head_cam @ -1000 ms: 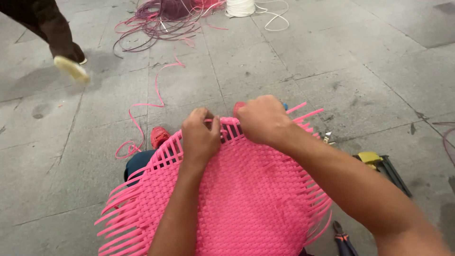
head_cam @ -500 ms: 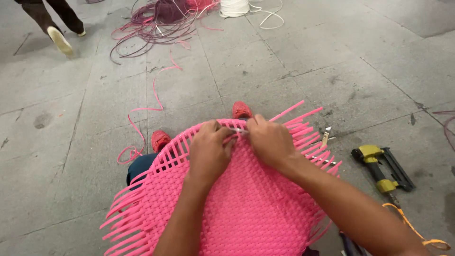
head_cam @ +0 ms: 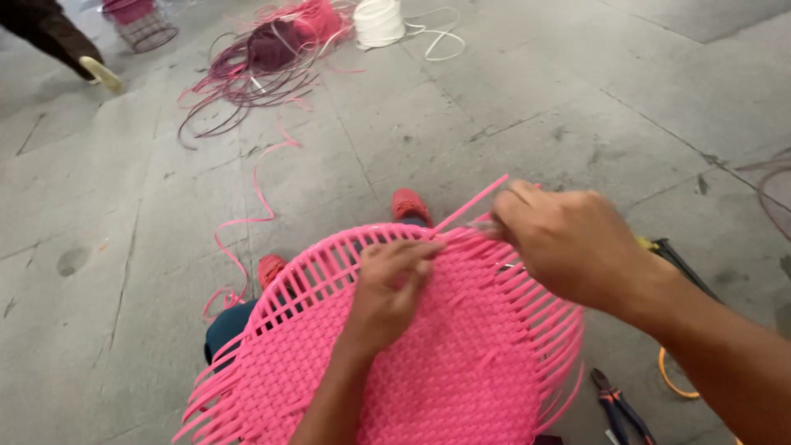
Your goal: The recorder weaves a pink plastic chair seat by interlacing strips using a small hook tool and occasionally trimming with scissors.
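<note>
A round panel of woven pink plastic cord [head_cam: 428, 363] lies across my lap, its loose cord ends fanning out along the rim. My left hand [head_cam: 387, 288] presses on the weave near the far edge, fingers curled on the strands. My right hand [head_cam: 568, 243] is closed around a pink strand [head_cam: 470, 206] that sticks out up and to the right from the rim. My red shoes [head_cam: 409, 203] show on the floor beyond the panel.
Concrete floor. Tangled maroon and pink cords [head_cam: 264, 58] and a white cord spool [head_cam: 379, 21] lie far ahead. A loose pink cord [head_cam: 255, 198] trails left. Pliers [head_cam: 618, 404] and a yellow-black tool [head_cam: 667, 251] lie at right. Another person's foot [head_cam: 99, 72] is at top left.
My right hand has pulled to the right, drawing the pink strand out from the rim. My left hand stays on the weave. The other person's foot has moved farther away.
</note>
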